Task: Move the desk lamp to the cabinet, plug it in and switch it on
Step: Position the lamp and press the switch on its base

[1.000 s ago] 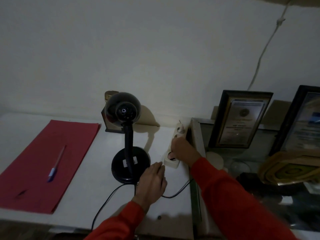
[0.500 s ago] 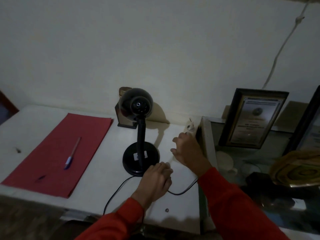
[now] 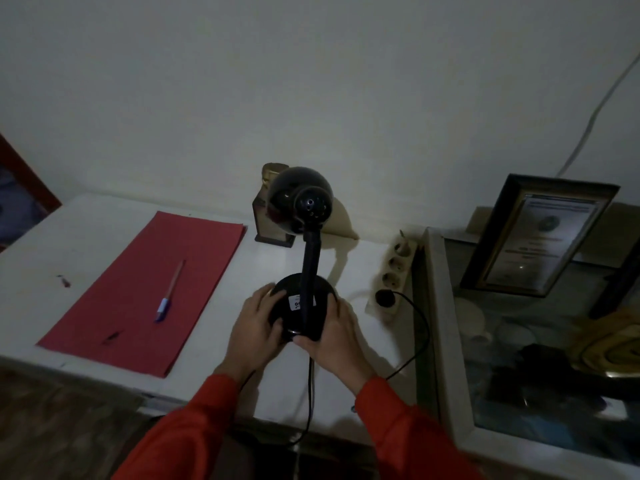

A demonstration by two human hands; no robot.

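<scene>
A black desk lamp (image 3: 304,258) stands upright on the white cabinet top (image 3: 104,220), its round shade turned toward the wall and unlit. My left hand (image 3: 258,327) cups the left side of its round base. My right hand (image 3: 334,336) grips the base's right and front edge. The lamp's black plug (image 3: 385,298) sits in the nearest socket of a white power strip (image 3: 391,278) to the right. Its black cord (image 3: 420,336) loops from the plug round toward the front edge.
A red folder (image 3: 145,289) with a blue pen (image 3: 169,292) lies to the left. A small gold-topped trophy (image 3: 270,206) stands behind the lamp by the wall. To the right is a glass-topped case (image 3: 434,306) with a framed certificate (image 3: 540,237) on it.
My right hand left the power strip and came to the lamp's base. My left hand moved from the cord area onto the base. The plug now shows in the strip.
</scene>
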